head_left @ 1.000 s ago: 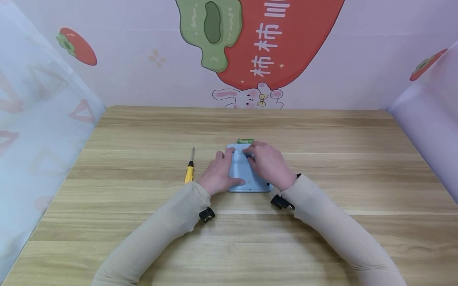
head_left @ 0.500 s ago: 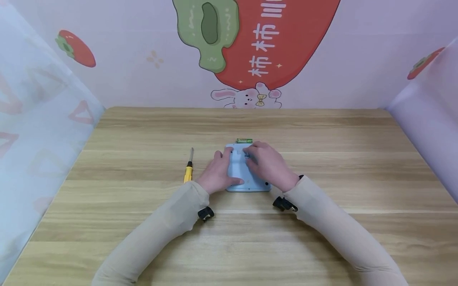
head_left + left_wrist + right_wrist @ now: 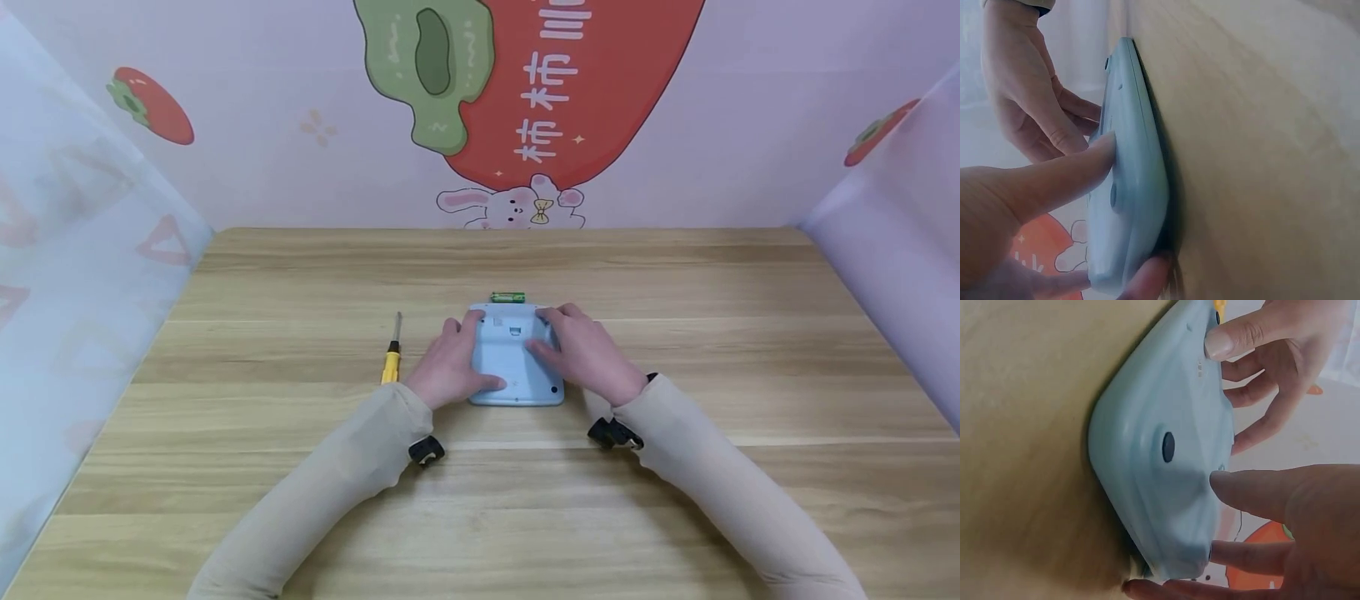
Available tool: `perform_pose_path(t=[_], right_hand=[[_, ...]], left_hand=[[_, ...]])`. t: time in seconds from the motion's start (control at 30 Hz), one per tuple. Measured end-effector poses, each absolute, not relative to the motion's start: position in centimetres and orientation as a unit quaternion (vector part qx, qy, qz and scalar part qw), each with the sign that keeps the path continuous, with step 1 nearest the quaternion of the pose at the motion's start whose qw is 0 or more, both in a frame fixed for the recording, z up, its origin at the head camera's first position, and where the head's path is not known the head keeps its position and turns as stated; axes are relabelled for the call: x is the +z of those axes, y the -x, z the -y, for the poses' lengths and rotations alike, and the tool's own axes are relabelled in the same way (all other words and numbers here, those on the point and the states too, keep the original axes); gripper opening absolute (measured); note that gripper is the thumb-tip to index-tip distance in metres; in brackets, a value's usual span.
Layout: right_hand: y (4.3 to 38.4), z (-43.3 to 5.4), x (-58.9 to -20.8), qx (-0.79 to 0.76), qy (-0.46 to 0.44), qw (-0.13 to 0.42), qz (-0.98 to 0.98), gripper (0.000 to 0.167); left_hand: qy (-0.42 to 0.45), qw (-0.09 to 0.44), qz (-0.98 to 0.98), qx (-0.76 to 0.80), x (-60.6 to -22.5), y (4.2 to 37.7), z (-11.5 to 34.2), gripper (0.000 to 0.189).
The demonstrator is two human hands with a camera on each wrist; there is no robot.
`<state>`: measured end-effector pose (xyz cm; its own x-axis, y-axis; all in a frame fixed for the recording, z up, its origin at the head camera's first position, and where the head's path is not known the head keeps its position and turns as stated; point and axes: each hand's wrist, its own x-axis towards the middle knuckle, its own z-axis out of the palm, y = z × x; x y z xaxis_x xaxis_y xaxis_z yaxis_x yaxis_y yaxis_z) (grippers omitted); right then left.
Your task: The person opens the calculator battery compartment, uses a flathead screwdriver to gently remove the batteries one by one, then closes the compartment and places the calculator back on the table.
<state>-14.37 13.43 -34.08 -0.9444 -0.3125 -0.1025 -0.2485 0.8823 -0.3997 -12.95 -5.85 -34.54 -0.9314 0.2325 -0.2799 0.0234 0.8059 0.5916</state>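
Observation:
A light blue calculator [image 3: 519, 368] lies face down at mid-table, its back with small black feet turned up. Near its far edge a small recess [image 3: 515, 331] shows; what is inside is too small to tell. My left hand [image 3: 448, 363] grips the left side, thumb [image 3: 1100, 153] pressed on the back and a fingertip at the underside. At the right side my right hand [image 3: 591, 350] holds the calculator, thumb [image 3: 1241, 487] on its back and fingers round the far right edge. A green battery [image 3: 507, 297] lies just beyond the far edge.
A yellow-handled screwdriver [image 3: 392, 358] lies left of the calculator, beside my left forearm. Behind the wooden table [image 3: 675, 283] hangs a printed cloth [image 3: 675, 167], with cloth along both sides too.
My right hand has drawn back from the recess and moved right to the calculator's edge, leaving the recess in sight. The left hand keeps its hold. The view has shifted slightly.

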Motion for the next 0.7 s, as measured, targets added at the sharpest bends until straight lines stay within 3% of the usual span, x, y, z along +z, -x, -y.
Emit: perform_pose_path(t=[0.7], right_hand=[[14.12, -13.44, -34.39, -0.228, 0.137, 0.056, -0.962, 0.050]], left_hand=[[-0.081, 0.146, -0.928, 0.334, -34.36, 12.82, 6.45, 0.114]])
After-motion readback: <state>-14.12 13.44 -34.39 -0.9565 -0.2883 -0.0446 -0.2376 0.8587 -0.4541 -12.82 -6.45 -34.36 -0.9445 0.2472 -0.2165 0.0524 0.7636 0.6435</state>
